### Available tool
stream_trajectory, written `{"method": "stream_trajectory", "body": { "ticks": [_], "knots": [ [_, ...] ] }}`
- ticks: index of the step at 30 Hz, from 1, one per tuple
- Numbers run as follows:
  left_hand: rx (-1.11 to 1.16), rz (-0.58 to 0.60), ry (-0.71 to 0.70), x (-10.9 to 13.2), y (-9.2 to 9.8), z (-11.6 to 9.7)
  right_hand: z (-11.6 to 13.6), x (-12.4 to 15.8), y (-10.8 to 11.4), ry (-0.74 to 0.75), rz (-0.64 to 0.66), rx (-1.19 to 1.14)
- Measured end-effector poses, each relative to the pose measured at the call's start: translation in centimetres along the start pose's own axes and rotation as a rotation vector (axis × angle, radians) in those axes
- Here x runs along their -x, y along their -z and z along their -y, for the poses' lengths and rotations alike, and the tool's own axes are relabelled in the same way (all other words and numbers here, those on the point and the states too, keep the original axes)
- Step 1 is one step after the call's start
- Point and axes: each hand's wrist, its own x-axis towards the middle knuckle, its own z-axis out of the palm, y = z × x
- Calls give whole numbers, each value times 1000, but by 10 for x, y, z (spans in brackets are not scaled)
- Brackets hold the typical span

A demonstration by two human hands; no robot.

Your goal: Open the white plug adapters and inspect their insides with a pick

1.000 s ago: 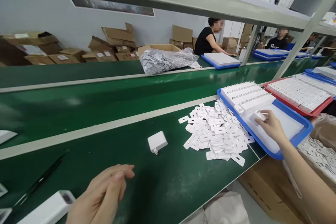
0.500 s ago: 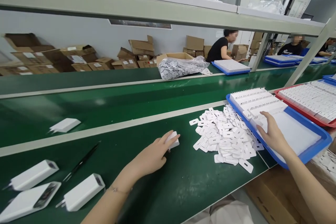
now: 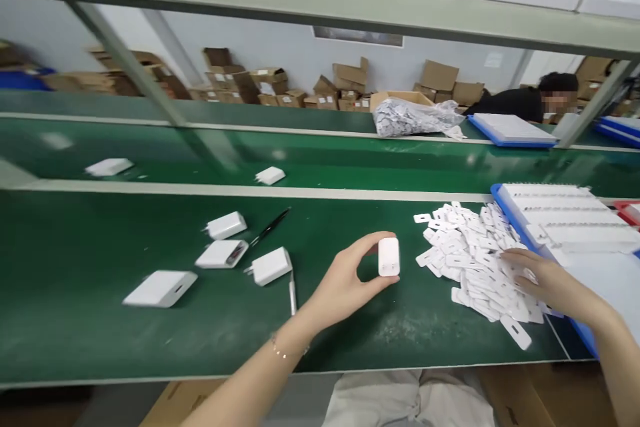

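Observation:
My left hand is closed on a white charger, thumb below and fingers above, holding it upright over the green bench. Its slotless white end faces me. My right hand is at the pile of white slotted cover plates, fingertips touching the plates, thumb and fingers apart. Just beyond that hand stands a blue tray with rows of white chargers at its far side. Left of my left hand lie more white chargers, one with a dark open end.
A black pen-like tool and a pale slim tool lie among the chargers. Two chargers sit in the sunken green channel. A shelf beam crosses overhead. Opposite are a plastic bag, a tray and a person.
The view has swung left. My left hand has raised and turned the charger to face me. My right hand has moved from the blue tray to the plate pile.

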Motion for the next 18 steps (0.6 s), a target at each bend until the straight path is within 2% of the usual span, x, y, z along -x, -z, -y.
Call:
{"method": "stream_trajectory", "body": {
  "ticks": [2, 4, 7, 9, 14, 18],
  "knots": [
    [291, -41, 82, 13, -6, -7, -13, 0, 0, 1, 51, -8],
    [602, -65, 149, 21, -12, -4, -21, -2, -3, -5, 53, -17],
    [1061, -165, 291, 29, -23, 9, -27, -6, -7, -38, -19, -5],
    [1279, -229, 413, 33, -32, 15, -28, -9, -7, -36, -78, 11],
    [1491, -259, 630, 36, -48, 12, -32, -9, -2, -17, -158, 33],
    [1590, -290, 729, 35, -51, 6, -32, 6, -4, 0, -148, 67]
  ]
}}
